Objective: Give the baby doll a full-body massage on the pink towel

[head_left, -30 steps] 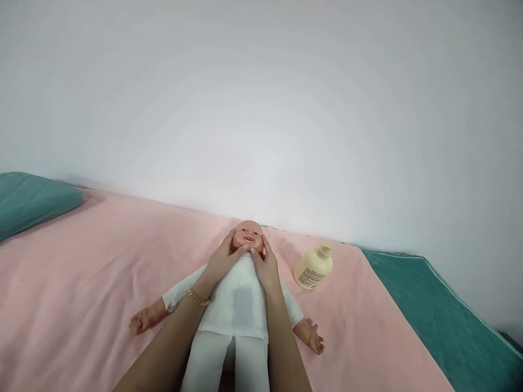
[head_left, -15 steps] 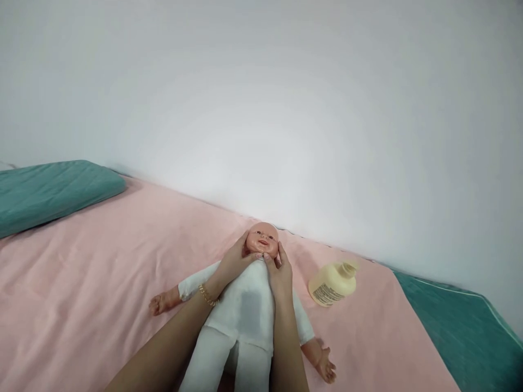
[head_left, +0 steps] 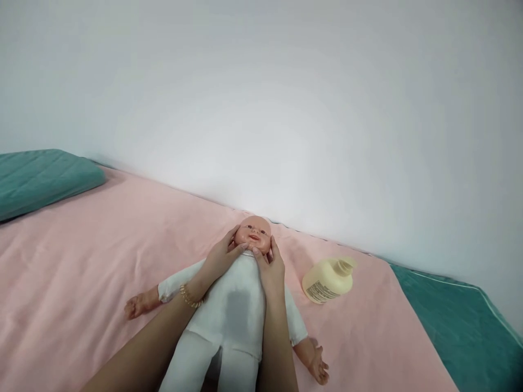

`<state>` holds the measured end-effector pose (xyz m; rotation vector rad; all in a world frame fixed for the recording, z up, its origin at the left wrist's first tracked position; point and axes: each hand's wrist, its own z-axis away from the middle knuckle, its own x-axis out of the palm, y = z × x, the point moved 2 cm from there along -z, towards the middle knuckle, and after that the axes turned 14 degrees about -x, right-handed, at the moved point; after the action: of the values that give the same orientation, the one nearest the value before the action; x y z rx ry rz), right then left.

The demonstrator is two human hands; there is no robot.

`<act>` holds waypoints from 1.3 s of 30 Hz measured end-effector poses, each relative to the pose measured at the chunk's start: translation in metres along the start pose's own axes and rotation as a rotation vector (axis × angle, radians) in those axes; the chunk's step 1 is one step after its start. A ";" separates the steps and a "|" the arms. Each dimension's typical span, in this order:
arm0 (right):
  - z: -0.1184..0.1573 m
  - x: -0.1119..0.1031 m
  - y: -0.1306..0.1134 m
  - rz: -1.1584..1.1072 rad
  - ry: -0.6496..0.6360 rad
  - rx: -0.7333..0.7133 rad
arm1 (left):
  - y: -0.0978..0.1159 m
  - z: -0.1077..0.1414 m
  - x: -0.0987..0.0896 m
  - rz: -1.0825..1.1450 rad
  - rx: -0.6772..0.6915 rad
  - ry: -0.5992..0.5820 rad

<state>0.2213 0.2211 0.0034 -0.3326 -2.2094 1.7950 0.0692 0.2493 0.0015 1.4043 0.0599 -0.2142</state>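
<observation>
A baby doll (head_left: 241, 294) with a white cloth body and plastic head and hands lies on its back on a pink sheet (head_left: 163, 218). Its arms are spread out to both sides. My left hand (head_left: 223, 256) cups one side of the doll's head, thumb at the chin; a beaded bracelet (head_left: 191, 295) is on that wrist. On the other side, my right hand (head_left: 272, 267) holds the head too, with its thumb below the chin and fingers along the cheek. Both forearms rest over or beside the doll's body. A grey patch marks its belly.
A pale yellow pump bottle (head_left: 328, 280) with printed text stands right of the doll. Folded green quilted cloth (head_left: 44, 177) lies at the far left. More green fabric (head_left: 457, 321) shows at the right, beyond the sheet's edge. A white wall (head_left: 261, 109) rises behind.
The view has shifted slightly, so the doll, hands, bottle and green cloth sit further left in the picture. Both hands keep the same hold on the doll's head.
</observation>
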 end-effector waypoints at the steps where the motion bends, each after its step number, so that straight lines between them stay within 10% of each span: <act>1: 0.000 0.000 -0.001 0.001 -0.007 0.002 | -0.003 -0.004 0.000 0.007 -0.003 0.001; 39: -0.001 -0.004 -0.004 0.072 -0.054 -0.082 | -0.004 -0.013 -0.001 0.046 0.050 -0.050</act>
<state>0.2255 0.2192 0.0073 -0.3905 -2.3413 1.7725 0.0681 0.2612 -0.0042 1.4479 -0.0192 -0.2134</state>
